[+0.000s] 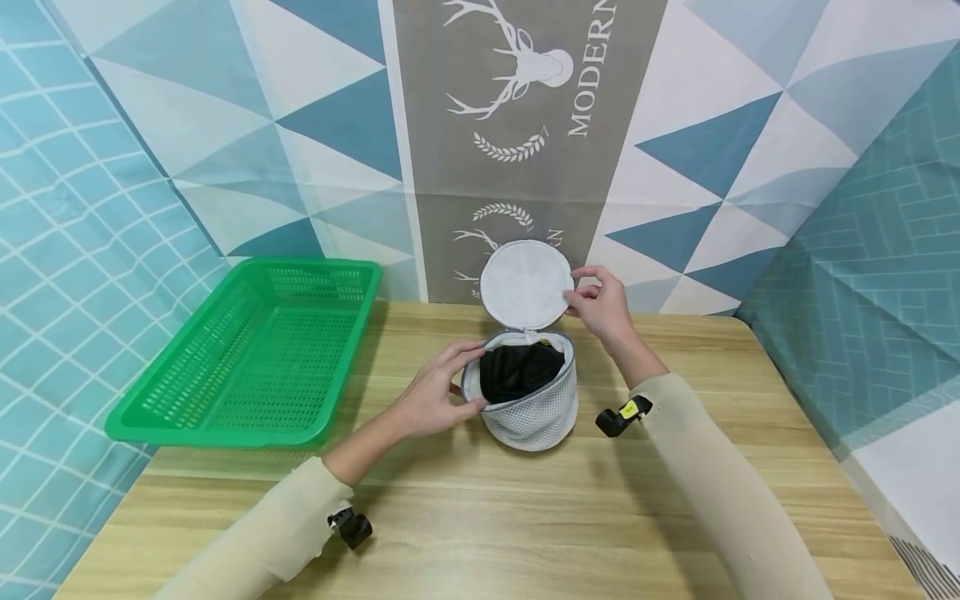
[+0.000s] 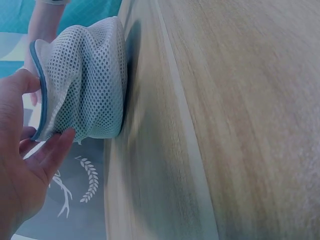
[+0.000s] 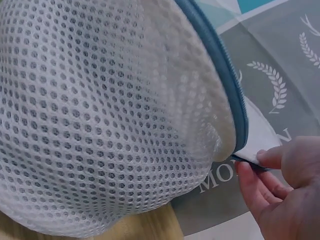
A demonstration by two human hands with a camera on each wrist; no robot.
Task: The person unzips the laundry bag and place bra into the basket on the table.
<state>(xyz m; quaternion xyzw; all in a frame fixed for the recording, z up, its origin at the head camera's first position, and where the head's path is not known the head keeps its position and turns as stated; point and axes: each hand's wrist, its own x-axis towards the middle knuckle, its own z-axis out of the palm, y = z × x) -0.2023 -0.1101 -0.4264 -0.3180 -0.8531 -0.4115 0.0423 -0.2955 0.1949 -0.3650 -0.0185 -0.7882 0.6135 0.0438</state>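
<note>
A white mesh laundry bag (image 1: 538, 423) with a grey-blue zipper rim stands on the table in the head view, its round lid (image 1: 525, 283) raised at the back. Inside lies something black (image 1: 517, 372) that looks like folded fabric. My left hand (image 1: 438, 393) holds the bag's left rim, thumb at the near side and fingers at the far side. In the left wrist view that hand (image 2: 25, 165) spans the zipper edge. My right hand (image 1: 603, 307) pinches the lid's right edge between thumb and fingers; the right wrist view shows this pinch beyond the mesh wall (image 3: 100, 120).
To the left, a green plastic basket (image 1: 322, 435) with slotted walls sits on the wooden table (image 1: 465, 517). Behind the bag rises a patterned backdrop (image 1: 480, 179) with deer heads and triangles. Blue tile-patterned sheets (image 1: 67, 233) line the sides.
</note>
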